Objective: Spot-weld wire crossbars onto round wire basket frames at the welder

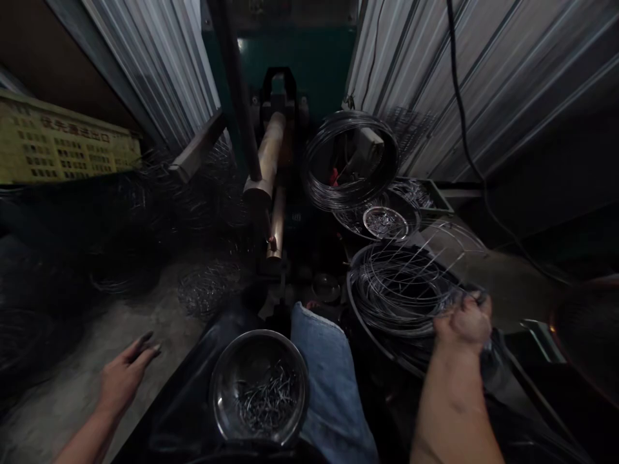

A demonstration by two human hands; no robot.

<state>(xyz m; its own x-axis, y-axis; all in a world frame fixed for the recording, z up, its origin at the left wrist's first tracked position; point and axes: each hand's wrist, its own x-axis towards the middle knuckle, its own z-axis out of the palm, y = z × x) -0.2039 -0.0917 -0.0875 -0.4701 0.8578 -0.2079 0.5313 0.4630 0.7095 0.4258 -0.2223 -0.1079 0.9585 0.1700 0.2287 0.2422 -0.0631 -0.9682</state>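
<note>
Right hand [464,325]: at 2 o'clock, forearm reaching forward, fingers [467,316] curled shut around strands of a loose steel wire coil [401,290]. The coil sits between 12 and 2 o'clock, its cut ends sticking out. Left hand [126,375]: at 8 o'clock, arm lowered, palm down, fingers [133,353] slightly spread and holding nothing, above a concrete floor [159,309]. Also yours at 6 o'clock: a stainless steel bowl [258,386] of short wire pieces, just beside a fold of blue denim [329,380]. At 12 o'clock: a machine with a tan cylindrical roller [268,154]. At 1 o'clock: a dark wire coil [351,161] hanging above a shallow dish of wire pieces [385,222]. At 10 o'clock: wire-mesh heaps [207,290] on the floor.
</note>
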